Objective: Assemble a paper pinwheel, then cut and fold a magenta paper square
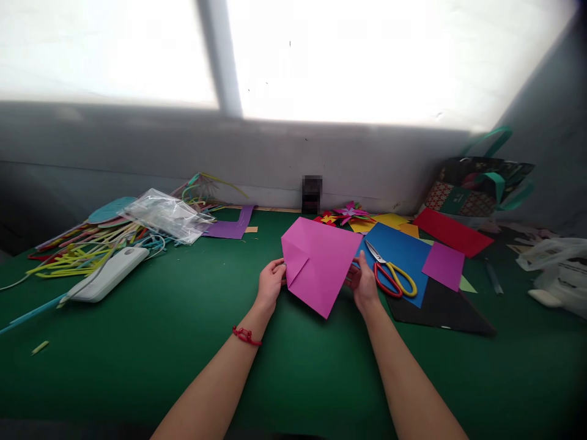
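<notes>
A partly folded sheet of magenta paper (328,260) is held up in front of me, with a folded flap on its left part. My left hand (271,284) pinches its left edge between thumb and fingers. At the right edge is my right hand (363,282), its thumb raised and its fingers partly behind the sheet, closed on it. Just right of that hand, scissors (387,269) with one red and one yellow handle lie slightly apart on blue paper (403,247).
Black paper (440,311), a small magenta square (444,266) and red paper (452,232) lie to the right. Paper flowers (351,212) are behind. At left are a white power strip (110,275), a plastic bag (167,214) and coloured strips. A gift bag (477,183) stands back right.
</notes>
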### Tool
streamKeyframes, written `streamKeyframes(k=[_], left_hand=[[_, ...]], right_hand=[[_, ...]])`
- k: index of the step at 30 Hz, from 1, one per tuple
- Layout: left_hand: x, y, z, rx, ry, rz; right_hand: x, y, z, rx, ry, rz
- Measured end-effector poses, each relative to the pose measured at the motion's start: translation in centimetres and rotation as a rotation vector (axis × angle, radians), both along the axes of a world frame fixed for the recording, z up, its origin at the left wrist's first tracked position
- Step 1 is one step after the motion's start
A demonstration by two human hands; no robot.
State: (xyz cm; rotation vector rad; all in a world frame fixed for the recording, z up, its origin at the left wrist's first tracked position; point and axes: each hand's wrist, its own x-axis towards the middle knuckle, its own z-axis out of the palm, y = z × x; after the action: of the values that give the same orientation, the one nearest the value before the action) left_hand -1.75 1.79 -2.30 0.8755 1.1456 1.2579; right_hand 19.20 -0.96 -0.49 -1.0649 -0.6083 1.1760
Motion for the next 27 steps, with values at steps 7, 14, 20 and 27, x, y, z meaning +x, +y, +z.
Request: streamKeyframes(k=[7,14,20,27], left_hand=[[-0.5,0.3,-0.2,0.079,0.114,-0.149],[-0.6,-0.1,-0.4,0.251,0.419,-0.366],[-1.2,0.1,0.1,0.278,0.508,-0.190],[-2.1,1.0,0.0,0.226,0.493,-0.059]], right_hand=[[1.8,0.2,0.2,-0.010,0.156,-0.057],[2.1,0.2,0.7,-0.133,-0.014,0.047],[2.1,-0.2,0.6,-0.092,-0.038,0.104],[2.9,0.5,0.5,-0.049,0.144,-0.184]])
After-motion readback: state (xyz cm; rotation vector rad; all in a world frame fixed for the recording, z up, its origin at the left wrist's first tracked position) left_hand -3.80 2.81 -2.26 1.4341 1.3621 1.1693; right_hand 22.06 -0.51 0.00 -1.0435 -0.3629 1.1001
